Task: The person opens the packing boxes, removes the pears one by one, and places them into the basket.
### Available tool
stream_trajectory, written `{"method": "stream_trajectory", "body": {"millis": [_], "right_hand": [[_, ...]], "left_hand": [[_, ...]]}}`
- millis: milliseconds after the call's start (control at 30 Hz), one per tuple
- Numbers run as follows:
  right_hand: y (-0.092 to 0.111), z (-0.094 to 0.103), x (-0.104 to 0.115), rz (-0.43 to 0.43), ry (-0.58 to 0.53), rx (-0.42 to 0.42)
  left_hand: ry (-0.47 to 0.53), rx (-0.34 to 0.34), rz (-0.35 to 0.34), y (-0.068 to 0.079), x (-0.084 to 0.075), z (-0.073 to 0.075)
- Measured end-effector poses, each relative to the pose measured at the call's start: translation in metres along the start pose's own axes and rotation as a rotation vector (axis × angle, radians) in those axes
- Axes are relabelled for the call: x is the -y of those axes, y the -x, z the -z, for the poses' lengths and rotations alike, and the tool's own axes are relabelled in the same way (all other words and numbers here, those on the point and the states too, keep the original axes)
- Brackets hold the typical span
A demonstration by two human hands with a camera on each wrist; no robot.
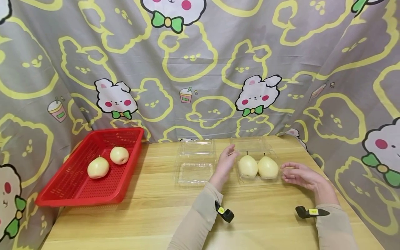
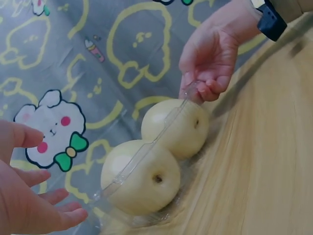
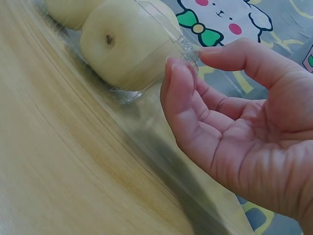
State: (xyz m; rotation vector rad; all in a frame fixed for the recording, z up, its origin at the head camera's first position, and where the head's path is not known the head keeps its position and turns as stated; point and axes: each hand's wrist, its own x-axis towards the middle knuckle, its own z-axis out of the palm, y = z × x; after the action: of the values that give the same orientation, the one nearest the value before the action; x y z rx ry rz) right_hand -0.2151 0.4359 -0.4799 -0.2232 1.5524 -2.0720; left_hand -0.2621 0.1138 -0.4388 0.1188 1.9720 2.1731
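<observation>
Two pale yellow pears (image 1: 248, 166) (image 1: 267, 167) sit side by side in the base of a clear plastic clamshell box (image 1: 257, 178), whose lid (image 1: 250, 143) is folded back behind it. My left hand (image 1: 225, 161) is at the box's left side, fingers spread and holding nothing. On the other side is my right hand (image 1: 300, 175), its fingers loosely bent. In the right wrist view its thumb and fingertips (image 3: 178, 83) are right at the corner of the rim (image 3: 188, 49), with a gap between them.
Left of the hands lies a second clear plastic clamshell box (image 1: 196, 173), opened flat. A red perforated basket (image 1: 114, 192) with two more pears (image 1: 98, 167) (image 1: 119, 155) stands at the table's far left. A patterned curtain (image 1: 200, 69) encloses the wooden table (image 1: 150, 215) behind and at both sides.
</observation>
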Motion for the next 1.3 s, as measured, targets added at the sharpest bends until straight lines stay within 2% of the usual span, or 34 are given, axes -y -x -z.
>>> {"method": "stream_trajectory", "body": {"millis": [100, 233, 333, 400, 467, 600, 667, 767, 833, 1000, 1167, 1300], "right_hand": [[-0.001, 0.0, 0.0, 0.013, -0.013, -0.017], [-0.002, -0.003, 0.001, 0.061, -0.012, -0.09], [-0.004, -0.008, 0.004, 0.12, 0.009, -0.186], [-0.005, -0.012, 0.007, 0.172, 0.082, -0.273], [-0.007, -0.019, 0.01, 0.215, 0.224, -0.378], [-0.015, -0.03, 0.015, 0.283, 0.683, -0.593], [-0.019, -0.033, 0.015, 0.291, 0.915, -0.688], [-0.024, -0.036, 0.013, 0.297, 1.122, -0.775], [-0.026, -0.036, 0.012, 0.303, 1.207, -0.802], [-0.028, -0.038, 0.009, 0.281, 1.295, -0.812], [-0.028, -0.041, 0.007, 0.228, 1.315, -0.795], [-0.029, -0.042, 0.006, 0.208, 1.325, -0.794]], "left_hand": [[-0.043, 0.016, -0.023, 0.002, -0.003, 0.0], [-0.101, 0.036, -0.062, 0.004, -0.006, -0.001], [-0.142, 0.041, -0.088, 0.005, -0.006, -0.002], [-0.171, 0.045, -0.101, 0.006, -0.007, -0.002], [-0.195, 0.048, -0.114, 0.006, -0.007, -0.003], [-0.273, 0.049, -0.135, 0.005, -0.009, -0.004], [-0.352, 0.05, -0.149, 0.005, -0.011, -0.005], [-0.508, 0.066, -0.17, 0.004, -0.014, -0.008], [-0.609, 0.087, -0.17, 0.005, -0.016, -0.011], [-0.83, 0.142, -0.163, 0.005, -0.018, -0.022], [-1.054, 0.162, -0.196, 0.003, -0.015, -0.031], [-1.144, 0.163, -0.202, 0.0, -0.01, -0.034]]}}
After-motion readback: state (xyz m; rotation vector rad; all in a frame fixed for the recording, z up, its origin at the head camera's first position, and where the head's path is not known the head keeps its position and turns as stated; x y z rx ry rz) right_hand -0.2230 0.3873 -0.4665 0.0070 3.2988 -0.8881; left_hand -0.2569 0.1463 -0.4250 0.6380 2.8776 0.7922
